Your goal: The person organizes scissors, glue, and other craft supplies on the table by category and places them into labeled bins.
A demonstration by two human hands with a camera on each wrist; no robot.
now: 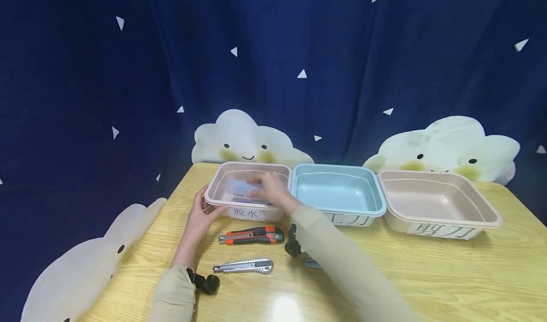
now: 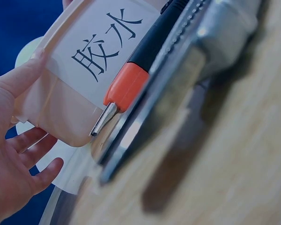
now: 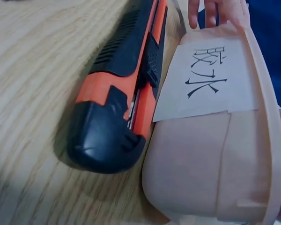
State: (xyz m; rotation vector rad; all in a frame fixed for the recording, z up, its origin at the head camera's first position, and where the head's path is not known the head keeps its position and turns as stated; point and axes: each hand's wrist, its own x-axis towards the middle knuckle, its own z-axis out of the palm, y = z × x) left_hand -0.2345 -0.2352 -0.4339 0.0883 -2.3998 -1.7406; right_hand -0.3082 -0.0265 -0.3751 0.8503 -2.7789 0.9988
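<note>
A pink plastic bin (image 1: 220, 184) with a paper label stands at the back left of the table. My left hand (image 1: 202, 215) holds its front left corner, thumb at the front rim and fingers at the side; the left wrist view shows the thumb (image 2: 25, 75) on the bin. Inside lies something pale blue and translucent (image 1: 239, 187), its kind unclear. My right hand (image 1: 273, 189) is over the bin's inside, thumb and fingers apart, partly hiding the contents. In front of the bin lie an orange and black utility knife (image 1: 252, 235) and a silver utility knife (image 1: 245, 266).
A blue bin (image 1: 337, 168) stands right beside the pink one, and a beige bin (image 1: 444, 177) is to its right, both labelled. A small bluish object (image 1: 313, 264) is partly hidden by the right sleeve. A dark blue curtain (image 1: 273, 75) hangs behind the table.
</note>
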